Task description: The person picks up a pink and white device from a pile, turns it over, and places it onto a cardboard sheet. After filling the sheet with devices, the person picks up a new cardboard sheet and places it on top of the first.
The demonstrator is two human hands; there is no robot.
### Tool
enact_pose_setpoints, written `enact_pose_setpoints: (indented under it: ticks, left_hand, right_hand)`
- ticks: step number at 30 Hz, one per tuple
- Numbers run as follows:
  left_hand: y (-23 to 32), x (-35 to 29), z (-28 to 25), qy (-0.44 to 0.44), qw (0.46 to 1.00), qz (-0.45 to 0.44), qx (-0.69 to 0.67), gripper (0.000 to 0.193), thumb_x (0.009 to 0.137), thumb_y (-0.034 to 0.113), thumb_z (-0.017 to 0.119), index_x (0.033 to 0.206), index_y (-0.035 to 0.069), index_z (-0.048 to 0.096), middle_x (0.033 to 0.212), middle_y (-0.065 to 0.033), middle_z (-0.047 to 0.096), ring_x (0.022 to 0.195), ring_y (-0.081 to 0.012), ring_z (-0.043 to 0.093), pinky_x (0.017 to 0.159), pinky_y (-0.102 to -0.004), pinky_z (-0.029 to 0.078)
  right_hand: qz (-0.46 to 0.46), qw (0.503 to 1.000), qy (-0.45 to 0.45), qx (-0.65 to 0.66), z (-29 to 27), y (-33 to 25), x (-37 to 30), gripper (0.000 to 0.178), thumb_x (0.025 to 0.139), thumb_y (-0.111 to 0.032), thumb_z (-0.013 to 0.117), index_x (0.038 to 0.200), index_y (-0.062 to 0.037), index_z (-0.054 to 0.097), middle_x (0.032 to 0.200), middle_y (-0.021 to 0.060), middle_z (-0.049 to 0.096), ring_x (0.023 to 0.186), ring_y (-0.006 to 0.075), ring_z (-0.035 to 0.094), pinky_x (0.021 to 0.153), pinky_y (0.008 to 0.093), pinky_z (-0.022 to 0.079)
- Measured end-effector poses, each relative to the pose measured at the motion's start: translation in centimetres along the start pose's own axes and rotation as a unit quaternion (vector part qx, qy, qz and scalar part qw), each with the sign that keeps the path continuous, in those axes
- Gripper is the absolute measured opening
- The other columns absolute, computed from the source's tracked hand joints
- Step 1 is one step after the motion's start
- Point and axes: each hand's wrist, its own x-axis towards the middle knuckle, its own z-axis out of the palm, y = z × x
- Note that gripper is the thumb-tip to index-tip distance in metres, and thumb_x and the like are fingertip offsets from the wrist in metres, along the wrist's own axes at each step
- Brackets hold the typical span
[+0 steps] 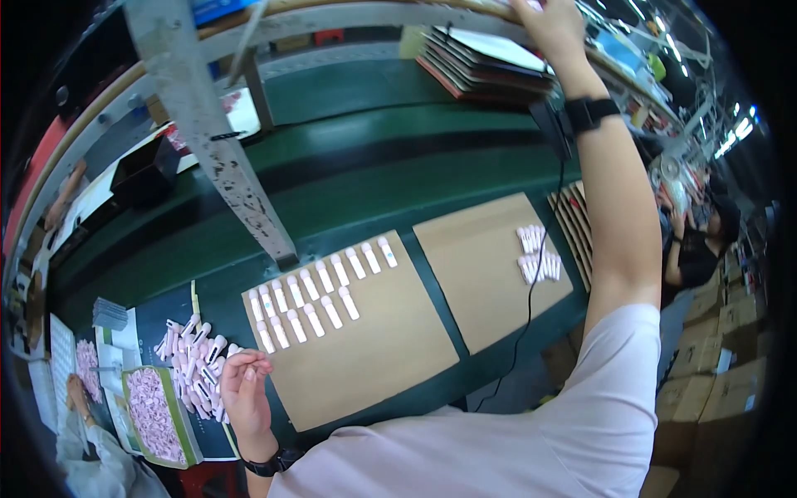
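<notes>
My left hand (246, 390) is raised at the near left corner of a cardboard sheet (374, 357), its fingers curled in with nothing visible in them. Just left of it lies a pile of small pink-and-white stick-shaped pieces (198, 361), some with dark slots. Two rows of similar pieces (339, 270) lie along the sheet's far side, rounded pink ends pointing away. At the top edge, my right hand (554, 33) reaches to the rail above the bench. A pinkish-white bit shows between its thumb and fingers, which the frame edge partly cuts off.
A second cardboard sheet (481, 266) holds two small clusters of white pieces (538, 256). A black cable (529, 319) crosses it. A painted metal post (212, 133) rises from the green bench. Stacked boards (473, 70) lie behind. A green-rimmed tray (195, 444) stands left, near another person's hand (77, 394).
</notes>
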Motion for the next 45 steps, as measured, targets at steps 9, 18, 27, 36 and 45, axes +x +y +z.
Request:
enact_pose_setpoints:
  ticks: [9,18,27,36,45]
  left_hand:
    - [-1.0,1.2,0.0,-0.045,0.999,-0.007,-0.017,0.02,0.096,0.011,0.055,0.112,0.0,0.054,0.113,-0.0135,0.057,0.095,-0.018,0.058,0.088,-0.0326,0.046]
    - [-2.6,2.4,-0.5,-0.057,0.997,-0.04,0.018,0.019,0.096,0.01,0.054,0.112,0.0,0.054,0.113,-0.012,0.057,0.095,-0.0164,0.058,0.087,-0.0302,0.046]
    - [-3.0,2.7,1.0,-0.06,0.994,-0.058,0.065,0.015,0.096,0.008,0.054,0.109,0.0,0.055,0.109,-0.0113,0.058,0.095,-0.0161,0.058,0.088,-0.0304,0.046]
    - [-2.1,1.0,2.2,-0.045,0.98,-0.07,0.181,0.016,0.095,0.006,0.055,0.109,-0.001,0.056,0.109,-0.0108,0.06,0.099,-0.0175,0.058,0.091,-0.0306,0.045]
    - [0.5,1.9,7.5,-0.193,0.917,-0.001,0.349,0.032,0.084,0.006,0.068,0.114,-0.002,0.06,0.108,-0.0123,0.065,0.102,-0.0232,0.061,0.099,-0.0356,0.043]
  right_hand:
    - [-0.088,0.987,0.084,0.104,-4.7,-1.3,-8.9,0.027,0.082,-0.028,0.068,0.089,-0.0017,0.067,0.085,0.0191,0.067,0.085,0.0345,0.064,0.075,0.0423,0.05]
    - [0.178,0.883,-0.435,-0.002,-10.6,7.4,-35.3,0.017,0.083,-0.018,0.067,0.086,-0.001,0.067,0.081,0.0142,0.064,0.078,0.0294,0.063,0.072,0.0377,0.05]
    - [0.304,0.82,-0.476,-0.097,-11.8,5.4,-42.2,0.019,0.083,-0.018,0.069,0.094,-0.0047,0.063,0.087,0.016,0.065,0.082,0.0322,0.063,0.072,0.0387,0.05]
    - [0.272,0.815,-0.455,0.234,-13.1,-6.3,-36.3,0.015,0.082,-0.005,0.066,0.095,-0.0017,0.058,0.085,0.0097,0.059,0.075,0.0202,0.056,0.066,0.0298,0.046]
    - [-0.001,0.747,-0.405,0.527,-11.7,-20.4,-34.7,0.025,0.074,0.002,0.073,0.093,-0.003,0.058,0.09,0.0088,0.06,0.078,0.0197,0.058,0.066,0.031,0.046]
